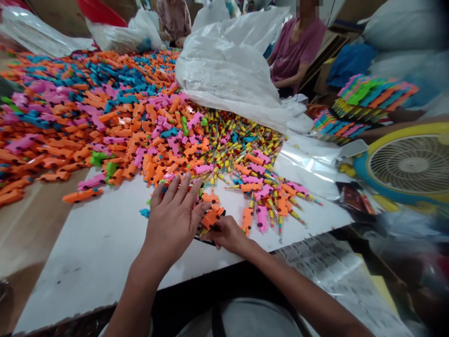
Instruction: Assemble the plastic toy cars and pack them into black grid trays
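My left hand (173, 217) lies palm down with its fingers spread over a small group of plastic toy cars, which it partly covers. Beside it, my right hand (229, 234) has its fingers closed at the near edge of this group, around a dark-edged holder (206, 240) mostly hidden by the hands. An orange toy car (212, 217) shows between the two hands. Right of them, orange and pink cars joined to yellow pencil-like sticks (279, 220) lie fanned out on the white board (101, 252). A small blue piece (144, 213) rests left of my left hand.
A wide heap of toy cars (115, 112) covers the far left. Yellow sticks (228, 140) spill from a large white plastic bag (231, 70). At right stand filled stacks of cars (375, 96) and a fan (410, 164). Two people sit across the table.
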A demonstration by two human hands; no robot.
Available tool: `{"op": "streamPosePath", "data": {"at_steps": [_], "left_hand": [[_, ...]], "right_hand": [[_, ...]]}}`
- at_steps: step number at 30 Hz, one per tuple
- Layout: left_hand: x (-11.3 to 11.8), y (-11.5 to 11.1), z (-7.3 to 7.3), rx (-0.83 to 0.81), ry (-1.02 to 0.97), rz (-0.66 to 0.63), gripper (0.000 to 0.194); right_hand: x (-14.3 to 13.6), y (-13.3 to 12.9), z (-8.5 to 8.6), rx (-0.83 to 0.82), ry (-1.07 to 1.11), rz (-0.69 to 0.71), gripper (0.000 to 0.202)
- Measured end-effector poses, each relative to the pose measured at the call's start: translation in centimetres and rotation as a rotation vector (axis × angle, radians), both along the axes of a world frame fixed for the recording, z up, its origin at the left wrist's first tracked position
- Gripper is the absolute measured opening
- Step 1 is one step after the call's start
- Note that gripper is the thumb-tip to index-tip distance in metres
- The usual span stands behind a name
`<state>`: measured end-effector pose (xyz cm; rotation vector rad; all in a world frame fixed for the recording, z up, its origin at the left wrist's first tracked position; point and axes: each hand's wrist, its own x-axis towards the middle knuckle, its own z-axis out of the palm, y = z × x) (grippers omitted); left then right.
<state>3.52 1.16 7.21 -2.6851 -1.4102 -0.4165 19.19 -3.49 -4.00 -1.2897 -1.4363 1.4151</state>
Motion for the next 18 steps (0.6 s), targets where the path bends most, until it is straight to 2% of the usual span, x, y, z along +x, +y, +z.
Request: {"op": "streamPosePath", "data": {"at_steps": [2, 5, 9, 11, 13, 15, 17, 18], "left_hand": [[0.0, 0.0, 0.0, -0.002, -0.007, 0.002, 0.057], [0.0, 0.0, 0.1, -0.002, -0.013, -0.011, 0.059], [0.0, 0.0, 0.1, 0.007, 0.003, -0.019, 0.067], [0.1, 0.0, 0.1, 0.018, 0.016, -0.006, 0.07], [0.2, 0.1, 0.1, 0.026, 0.025, 0.006, 0.069], [0.3, 0.2, 0.0, 0.028, 0.026, 0.01, 0.066], [0.3, 0.3, 0.0, 0.028, 0.025, 0.012, 0.064], [0.3, 0.3, 0.0, 0.027, 0.024, 0.016, 0.065]], "right_hand": [[-0.2, -0.2, 0.0, 0.08, -0.042, 0.004, 0.02], [-1.0, -0.7, -0.1, 0.287, -0.294, 0.0, 0.012], [-2.2, -1.1, 0.0, 0.375, -0.661, 0.056, 0.025], [-1.7, -0.9, 0.5, 0.409, -0.655, 0.105, 0.025], [0.0, -0.8, 1.2, 0.478, -0.562, 0.096, 0.023], [2.9, -1.4, 1.9, 0.564, -0.587, -0.098, 0.025], [6.2, -2.8, 2.1, 0.592, -0.799, -0.405, 0.033], [7.6, -3.9, 2.0, 0.563, -0.936, -0.513, 0.044]]}}
